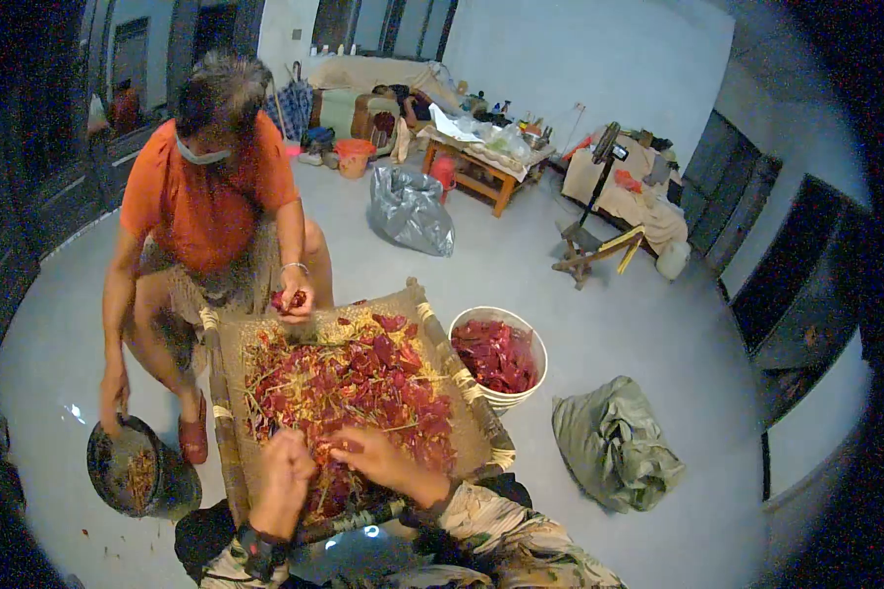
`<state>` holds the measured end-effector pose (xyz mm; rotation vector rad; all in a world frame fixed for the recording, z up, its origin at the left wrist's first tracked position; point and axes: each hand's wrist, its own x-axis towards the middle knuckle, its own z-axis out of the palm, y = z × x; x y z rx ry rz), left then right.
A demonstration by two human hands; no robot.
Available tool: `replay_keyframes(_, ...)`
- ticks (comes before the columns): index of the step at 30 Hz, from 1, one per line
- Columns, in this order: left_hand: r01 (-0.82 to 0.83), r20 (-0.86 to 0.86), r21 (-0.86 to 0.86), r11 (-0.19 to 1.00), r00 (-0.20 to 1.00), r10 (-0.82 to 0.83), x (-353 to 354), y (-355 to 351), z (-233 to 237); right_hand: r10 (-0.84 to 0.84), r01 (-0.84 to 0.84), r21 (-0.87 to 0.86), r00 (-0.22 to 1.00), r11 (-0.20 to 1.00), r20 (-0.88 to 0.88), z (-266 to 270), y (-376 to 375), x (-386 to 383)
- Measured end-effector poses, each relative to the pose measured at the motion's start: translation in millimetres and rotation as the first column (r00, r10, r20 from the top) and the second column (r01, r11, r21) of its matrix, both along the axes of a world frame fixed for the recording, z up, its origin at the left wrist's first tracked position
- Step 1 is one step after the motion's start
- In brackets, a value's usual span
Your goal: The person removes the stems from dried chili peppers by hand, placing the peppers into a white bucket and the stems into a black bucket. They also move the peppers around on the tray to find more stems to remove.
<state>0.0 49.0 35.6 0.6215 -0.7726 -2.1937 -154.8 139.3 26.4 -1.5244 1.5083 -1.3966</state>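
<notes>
A wooden-framed woven tray [476,442] lies in front of me, heaped with dark red petals [393,388], yellow bits and thin stems. Over its near edge, my left hand [287,466] is closed with the fingers curled in; what it holds is hidden. Close beside it, my right hand [378,459] is bent, thumb and fingertips pinched at a small red petal piece [322,452]. Across the tray, a person in an orange top holds a red clump [287,300] in one hand, while the other hand reaches down to a dark bucket [157,471].
A white bucket [536,385] of red petals stands against the tray's right side. A green sack [614,447] lies further right. Behind are a grey plastic bag [410,211], an orange basin [354,157], a wooden table [481,177] and a folding stool [599,250].
</notes>
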Motion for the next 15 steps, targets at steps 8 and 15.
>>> replay_keyframes(8, 0.145, -0.109, 0.038, 0.989, 0.984, -0.14, 18.0, -35.8, 22.6, -0.086, 0.037, 0.188, 0.961, 0.982, 0.263, -7.5, -3.0, -16.7)
replay_keyframes(15, 0.211, -0.007, 0.033, 0.977, 0.977, -0.211, 8.4, -21.4, 17.3, -0.155, 0.091, 0.223, 0.945, 0.97, 0.287, 8.0, -2.8, -12.0)
